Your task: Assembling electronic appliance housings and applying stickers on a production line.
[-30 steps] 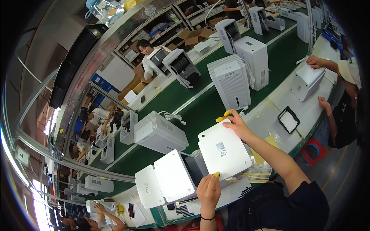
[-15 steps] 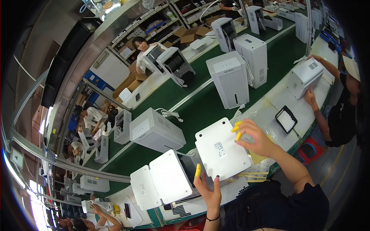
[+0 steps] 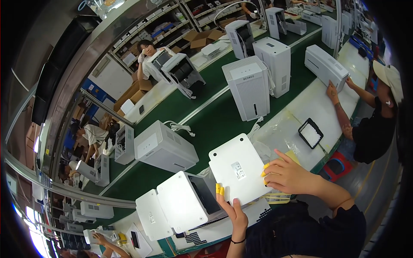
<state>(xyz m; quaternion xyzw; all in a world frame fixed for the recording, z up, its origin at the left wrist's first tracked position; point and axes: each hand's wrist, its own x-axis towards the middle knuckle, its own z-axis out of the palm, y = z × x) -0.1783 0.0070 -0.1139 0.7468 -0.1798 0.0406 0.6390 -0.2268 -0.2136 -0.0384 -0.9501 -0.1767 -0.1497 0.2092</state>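
A flat white plastic panel (image 3: 237, 170) with a small label lies tilted over the near work surface. My left hand (image 3: 231, 208), with yellow finger cots, touches its lower edge with fingers spread. My right hand (image 3: 287, 175), also in yellow finger cots, rests on the panel's right edge. Just left of the panel sits a white appliance housing (image 3: 185, 201) with a dark opening, and another white panel (image 3: 152, 220) leans beside it.
A green conveyor belt (image 3: 215, 124) carries several white appliances (image 3: 250, 87). A small black tray (image 3: 310, 133) sits on the pale bench to the right, where a person in a cap (image 3: 378, 116) handles a white unit (image 3: 326, 67). Other workers stand across the belt.
My right hand has slid from the panel's top edge down to its right edge. My left hand has loosened from gripping the lower corner to an open touch. The panel has shifted slightly.
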